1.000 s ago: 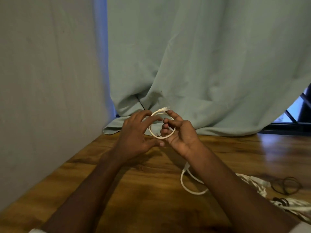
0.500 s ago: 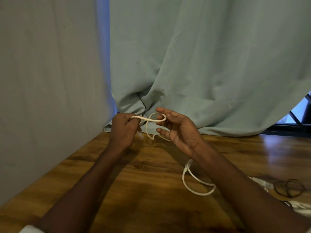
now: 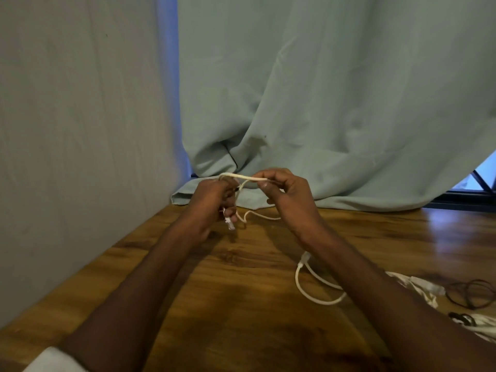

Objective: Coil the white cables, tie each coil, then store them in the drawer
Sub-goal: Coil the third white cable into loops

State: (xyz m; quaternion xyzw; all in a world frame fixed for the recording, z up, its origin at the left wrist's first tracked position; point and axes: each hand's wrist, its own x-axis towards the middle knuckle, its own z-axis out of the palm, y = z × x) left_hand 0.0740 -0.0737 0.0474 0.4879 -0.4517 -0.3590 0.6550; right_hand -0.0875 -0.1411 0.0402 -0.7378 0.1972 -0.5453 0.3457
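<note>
Both hands hover above the wooden table (image 3: 241, 291), close to the pale green curtain (image 3: 322, 103). The left hand (image 3: 212, 202) curls its fingers around one white cable (image 3: 247, 178), whose plug end hangs just below the fist. The right hand (image 3: 290, 194) pinches the same cable between thumb and forefinger — a short stretch runs taut between the two hands, a slack loop drooping beneath. A second white cable (image 3: 311, 294) lies looped on the table by the right forearm, near thin dark bands (image 3: 472, 294).
</note>
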